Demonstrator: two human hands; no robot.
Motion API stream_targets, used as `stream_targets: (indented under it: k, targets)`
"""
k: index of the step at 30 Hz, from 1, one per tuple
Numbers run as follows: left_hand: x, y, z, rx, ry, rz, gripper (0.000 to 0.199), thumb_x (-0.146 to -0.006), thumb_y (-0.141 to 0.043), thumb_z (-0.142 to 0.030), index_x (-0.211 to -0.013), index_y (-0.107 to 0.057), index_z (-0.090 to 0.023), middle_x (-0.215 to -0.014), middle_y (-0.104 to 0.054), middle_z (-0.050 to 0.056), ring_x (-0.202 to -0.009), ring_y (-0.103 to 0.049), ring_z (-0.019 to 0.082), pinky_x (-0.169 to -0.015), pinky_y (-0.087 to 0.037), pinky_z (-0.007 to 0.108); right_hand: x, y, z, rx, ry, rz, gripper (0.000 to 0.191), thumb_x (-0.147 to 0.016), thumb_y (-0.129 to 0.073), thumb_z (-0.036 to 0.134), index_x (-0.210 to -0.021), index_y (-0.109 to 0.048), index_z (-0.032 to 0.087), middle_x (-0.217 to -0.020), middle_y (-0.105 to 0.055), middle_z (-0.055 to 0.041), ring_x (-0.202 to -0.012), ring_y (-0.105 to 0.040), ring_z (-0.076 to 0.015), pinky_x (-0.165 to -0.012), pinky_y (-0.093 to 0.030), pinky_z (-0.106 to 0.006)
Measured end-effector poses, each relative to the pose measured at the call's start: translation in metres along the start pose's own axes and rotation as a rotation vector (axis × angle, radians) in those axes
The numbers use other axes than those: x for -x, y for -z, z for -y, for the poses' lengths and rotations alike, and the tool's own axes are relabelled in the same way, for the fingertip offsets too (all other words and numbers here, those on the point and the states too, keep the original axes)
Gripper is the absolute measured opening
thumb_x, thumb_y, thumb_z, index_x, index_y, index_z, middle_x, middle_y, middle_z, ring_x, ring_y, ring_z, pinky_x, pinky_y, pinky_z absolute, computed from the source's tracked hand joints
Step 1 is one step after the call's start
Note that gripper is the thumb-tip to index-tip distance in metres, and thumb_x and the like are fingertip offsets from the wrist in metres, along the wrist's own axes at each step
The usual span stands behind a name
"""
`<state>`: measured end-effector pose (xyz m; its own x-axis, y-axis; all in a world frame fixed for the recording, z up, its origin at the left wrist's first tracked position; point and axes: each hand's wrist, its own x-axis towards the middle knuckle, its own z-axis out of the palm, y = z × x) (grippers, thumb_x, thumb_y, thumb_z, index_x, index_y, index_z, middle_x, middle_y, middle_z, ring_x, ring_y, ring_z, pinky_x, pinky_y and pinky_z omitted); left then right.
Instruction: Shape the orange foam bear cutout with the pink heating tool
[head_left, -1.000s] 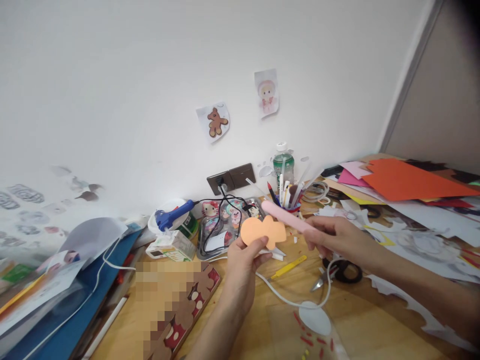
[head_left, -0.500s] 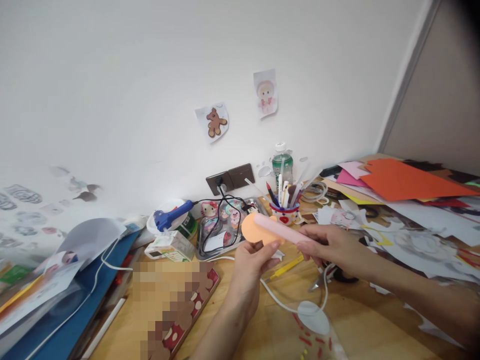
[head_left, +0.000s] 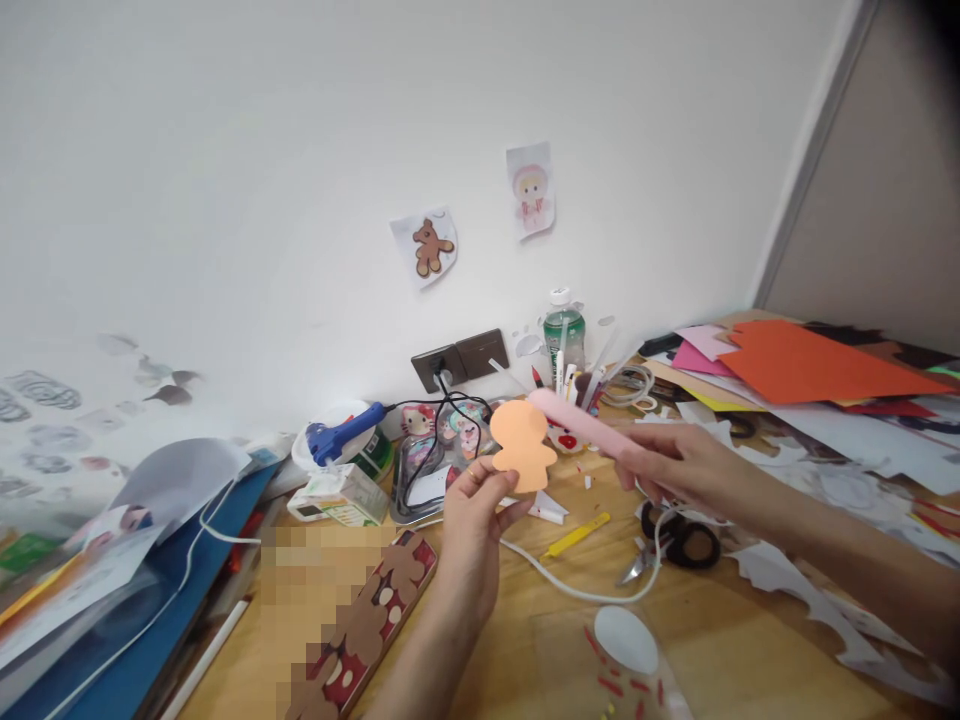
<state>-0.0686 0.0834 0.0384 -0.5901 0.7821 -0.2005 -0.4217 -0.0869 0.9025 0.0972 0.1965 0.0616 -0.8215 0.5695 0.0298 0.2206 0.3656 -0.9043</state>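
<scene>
My left hand [head_left: 480, 510] pinches the lower left edge of a peach-orange doll-shaped cutout [head_left: 523, 445] with a round head, short arms and a body. It is held upright above the table. In my right hand [head_left: 664, 458] is a pink rod-shaped tool [head_left: 581, 422] with a rounded end. Its tip is beside the cutout's head at the upper right; whether they touch I cannot tell. A white cord [head_left: 555, 582] loops over the table below and rises toward my right hand. Beneath that hand lie black-handled scissors [head_left: 690, 543] and a yellow pen-like tool [head_left: 577, 535].
A blue glue gun [head_left: 345, 432] rests on a white tub, beside a metal tray [head_left: 409, 515]. Behind stands a green-labelled bottle [head_left: 564, 330]. Coloured sheets [head_left: 817, 360] and paper scraps cover the right side. A patterned red-brown case [head_left: 375, 620] lies at left front.
The pink tool has moved off the cutout's front to its right side. My left hand has shifted slightly left and turned the cutout more upright, so its whole shape shows.
</scene>
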Motion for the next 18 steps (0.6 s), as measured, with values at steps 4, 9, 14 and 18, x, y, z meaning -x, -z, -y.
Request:
stream_targets:
  k: [4, 9, 14, 18]
  targets:
    - [0.004, -0.004, 0.003, -0.071, 0.010, 0.018, 0.016, -0.056, -0.063, -0.023, -0.065, -0.055, -0.014, -0.065, -0.054, -0.001, -0.060, -0.051, 0.009, -0.052, -0.045, 0.019, 0.002, -0.007, 0.002, -0.017, 0.005, 0.130, 0.029, -0.076, -0.042, 0.044, -0.076, -0.053, 0.017, -0.060, -0.048, 0.0016, -0.050, -0.046, -0.0099, -0.045, -0.033, -0.020]
    - [0.004, -0.007, 0.011, -0.160, 0.091, 0.062, 0.025, -0.049, -0.070, -0.026, -0.065, -0.055, -0.013, -0.065, -0.057, 0.001, -0.056, -0.053, 0.009, -0.049, -0.043, 0.017, 0.000, -0.013, 0.000, 0.008, 0.026, 0.100, 0.030, -0.078, -0.040, 0.042, -0.082, -0.055, 0.016, -0.062, -0.050, 0.0007, -0.050, -0.047, -0.0096, -0.046, -0.034, -0.020]
    - [0.000, -0.004, 0.012, -0.193, 0.072, 0.067, 0.025, -0.047, -0.071, -0.028, -0.055, -0.052, -0.013, -0.058, -0.058, 0.001, -0.055, -0.054, 0.010, -0.052, -0.043, 0.018, 0.000, -0.010, -0.002, -0.024, 0.026, 0.083, 0.029, -0.077, -0.042, 0.042, -0.084, -0.054, 0.017, -0.062, -0.050, 0.0010, -0.052, -0.047, -0.0102, -0.048, -0.038, -0.021]
    - [0.003, -0.003, 0.005, -0.190, 0.035, 0.060, 0.021, -0.053, -0.067, -0.026, -0.055, -0.051, -0.013, -0.056, -0.054, -0.001, -0.055, -0.052, 0.009, -0.055, -0.043, 0.020, 0.000, -0.007, -0.003, -0.040, 0.021, 0.040, 0.026, -0.076, -0.043, 0.041, -0.073, -0.054, 0.017, -0.059, -0.049, 0.0023, -0.050, -0.048, -0.0096, -0.047, -0.037, -0.020]
